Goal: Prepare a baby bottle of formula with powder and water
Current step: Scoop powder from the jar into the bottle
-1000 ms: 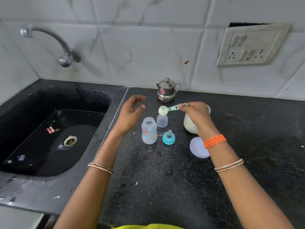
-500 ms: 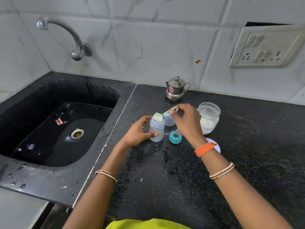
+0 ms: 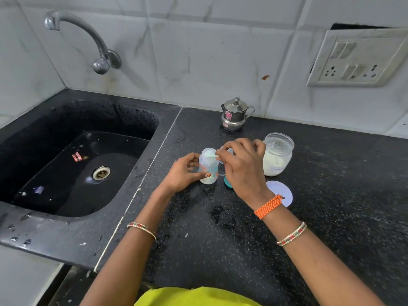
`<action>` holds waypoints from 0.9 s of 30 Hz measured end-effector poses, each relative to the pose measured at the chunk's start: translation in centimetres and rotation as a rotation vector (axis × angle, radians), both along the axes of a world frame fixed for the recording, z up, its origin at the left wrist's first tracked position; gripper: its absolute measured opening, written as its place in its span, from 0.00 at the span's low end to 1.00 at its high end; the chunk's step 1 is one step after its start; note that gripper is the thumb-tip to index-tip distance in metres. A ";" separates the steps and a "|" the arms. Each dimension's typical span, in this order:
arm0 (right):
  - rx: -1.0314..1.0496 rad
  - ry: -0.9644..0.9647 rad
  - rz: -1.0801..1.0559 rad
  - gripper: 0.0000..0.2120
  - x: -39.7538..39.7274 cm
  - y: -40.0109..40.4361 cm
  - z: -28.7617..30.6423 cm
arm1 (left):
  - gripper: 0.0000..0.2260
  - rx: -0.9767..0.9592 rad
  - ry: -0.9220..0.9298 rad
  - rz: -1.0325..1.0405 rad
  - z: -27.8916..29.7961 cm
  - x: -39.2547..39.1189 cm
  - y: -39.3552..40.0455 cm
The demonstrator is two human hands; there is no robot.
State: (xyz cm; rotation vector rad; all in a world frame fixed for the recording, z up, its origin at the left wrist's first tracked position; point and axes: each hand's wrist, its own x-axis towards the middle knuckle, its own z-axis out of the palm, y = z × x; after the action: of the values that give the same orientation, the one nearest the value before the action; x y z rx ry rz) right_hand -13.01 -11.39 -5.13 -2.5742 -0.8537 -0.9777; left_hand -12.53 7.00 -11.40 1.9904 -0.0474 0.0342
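A small clear baby bottle [image 3: 208,165] with coloured print stands upright on the black counter, its mouth uncovered. My left hand [image 3: 182,173] is wrapped around its left side. My right hand [image 3: 242,166] pinches the handle of a pale green scoop [image 3: 209,155], whose bowl sits tipped over the bottle's mouth with white powder in it. An open jar of white formula powder [image 3: 277,156] stands just right of my right hand. The teal bottle collar with its teat [image 3: 227,183] is mostly hidden behind my right hand.
The jar's white lid [image 3: 281,193] lies flat by my right wrist. A small steel pot [image 3: 235,115] stands at the back by the wall. A clear cap [image 3: 229,150] peeks out behind my fingers. A black sink [image 3: 72,164] with a tap [image 3: 97,45] lies left.
My right hand carried the powder-filled scoop from beside the jar leftward to the bottle's mouth and tipped it. My left hand came in and gripped the bottle. The camera has moved closer.
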 end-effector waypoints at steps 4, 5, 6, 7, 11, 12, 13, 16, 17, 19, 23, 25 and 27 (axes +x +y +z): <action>-0.070 -0.096 -0.012 0.13 -0.2 -0.3 -0.6 | 0.20 -0.056 0.004 -0.002 0.1 0.0 0.1; -0.068 -0.099 -0.017 0.14 -0.2 -0.3 -0.5 | 0.20 -0.064 0.004 0.000 0.2 0.1 0.1; -0.068 -0.095 -0.023 0.14 -0.1 -0.4 -0.4 | 0.20 -0.070 0.006 -0.001 0.3 0.1 0.1; -0.072 -0.092 -0.030 0.13 0.1 -0.5 -0.3 | 0.20 -0.072 0.009 -0.005 0.4 0.2 0.1; -0.084 -0.065 -0.048 0.13 0.9 -0.6 0.0 | 0.18 -0.042 0.032 -0.037 0.8 0.6 0.3; -0.082 -0.057 -0.050 0.13 1.0 -0.6 0.0 | 0.18 -0.037 0.038 -0.047 0.9 0.8 0.4; -0.077 -0.045 -0.052 0.13 1.1 -0.6 0.1 | 0.18 -0.027 0.045 -0.060 1.0 0.9 0.6; -0.034 0.002 -0.057 0.12 1.4 -0.6 0.4 | 0.18 0.038 0.068 -0.101 1.4 1.4 0.9; -0.013 0.013 -0.058 0.12 1.4 -0.7 0.5 | 0.18 0.056 0.070 -0.109 1.5 1.5 0.9; 0.025 0.025 -0.065 0.13 1.3 -0.7 0.5 | 0.18 0.079 0.067 -0.118 1.6 1.6 0.9; 0.125 0.024 -0.059 0.12 0.9 -0.9 0.5 | 0.18 0.109 0.057 -0.101 1.4 1.4 0.8; 0.192 0.025 -0.062 0.11 0.6 -0.9 0.8 | 0.18 0.100 0.048 -0.091 1.4 1.3 0.7; 0.227 0.034 -0.058 0.11 0.3 -1.0 0.9 | 0.19 0.078 0.038 -0.076 1.4 1.2 0.5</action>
State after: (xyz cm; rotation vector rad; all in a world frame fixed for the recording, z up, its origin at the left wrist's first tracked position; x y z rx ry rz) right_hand -12.66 -12.40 -4.25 -2.4262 -0.6228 -0.9819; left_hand -11.35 7.55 -10.05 2.0644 -0.1014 -0.0558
